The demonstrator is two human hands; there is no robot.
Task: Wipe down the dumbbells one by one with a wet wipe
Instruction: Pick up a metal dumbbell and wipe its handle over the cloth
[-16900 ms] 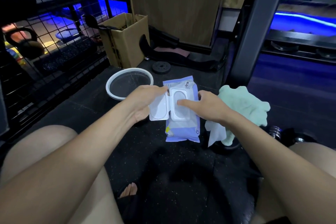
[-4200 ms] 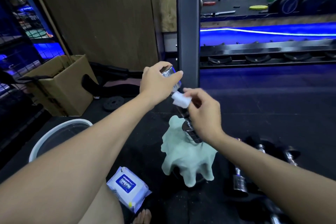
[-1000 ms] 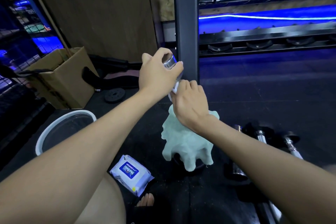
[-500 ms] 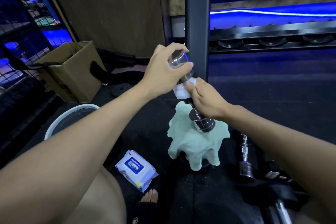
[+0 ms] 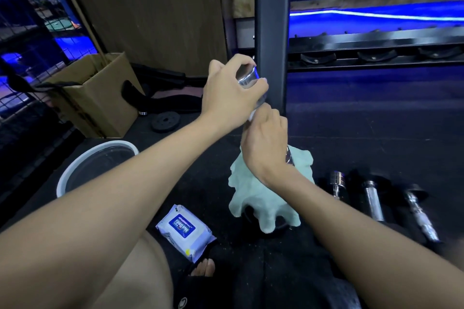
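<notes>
step: wiping handle of raised dumbbell (image 5: 247,76) | left hand (image 5: 231,94) gripping top end | right hand (image 5: 266,143) fingers curling round wet wipe (image 5: 251,116) on handle | next: probably wiping lower end above green cloth (image 5: 263,206)

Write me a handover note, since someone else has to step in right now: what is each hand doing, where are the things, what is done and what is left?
Left hand grips the top chrome end of the dumbbell, held up on a slant over the green cloth.
Right hand is wrapped round the handle with the wet wipe, only a white edge of which shows.
Wipe pack lies closed on the floor by the knee; white basin to the left.
Done: wipe taken out, this dumbbell mid-wipe.
Left: finish it, then the chrome dumbbells on the floor to the right. Whether any is already wiped cannot be told.
</notes>
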